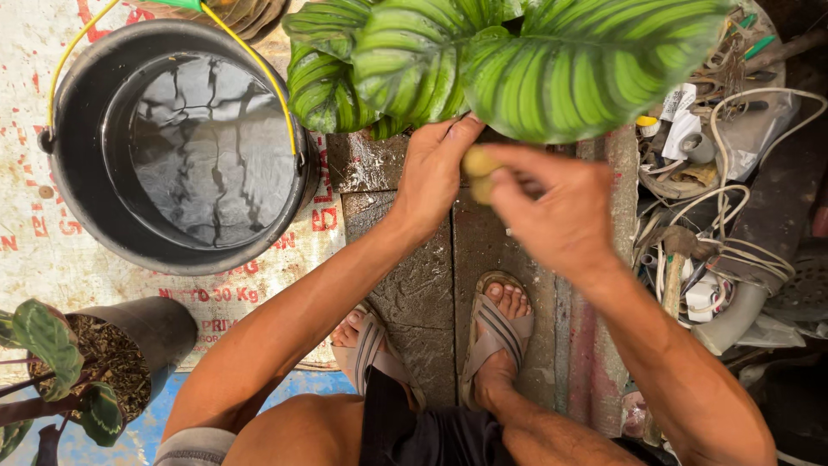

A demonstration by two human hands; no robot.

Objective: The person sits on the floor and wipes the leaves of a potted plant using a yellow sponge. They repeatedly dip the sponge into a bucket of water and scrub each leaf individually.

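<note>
Your left hand (434,173) reaches under the big striped green leaves of the plant (517,60) at the far middle of the floor, its fingers curled close and touching a small yellowish object (479,168). Your right hand (556,211) comes in from the right and pinches that same object between thumb and fingers; it is blurred, so you cannot tell what the object is. Both hands meet on it just below the leaf edges, above the wet stone slab (414,276) where your sandalled feet (496,336) stand.

Toward the far left corner of the floor a black bucket (78,173) with a yellow handle sits on a printed white sack (26,250); it holds water (207,147) that mirrors the sky. Near the left edge, close to you, a small black pot (159,328) with dark soil and a striped-leaf plant lies tilted. Along the right edge there is a heap of white cables, pipe pieces and tools (716,259), well apart from the bucket.
</note>
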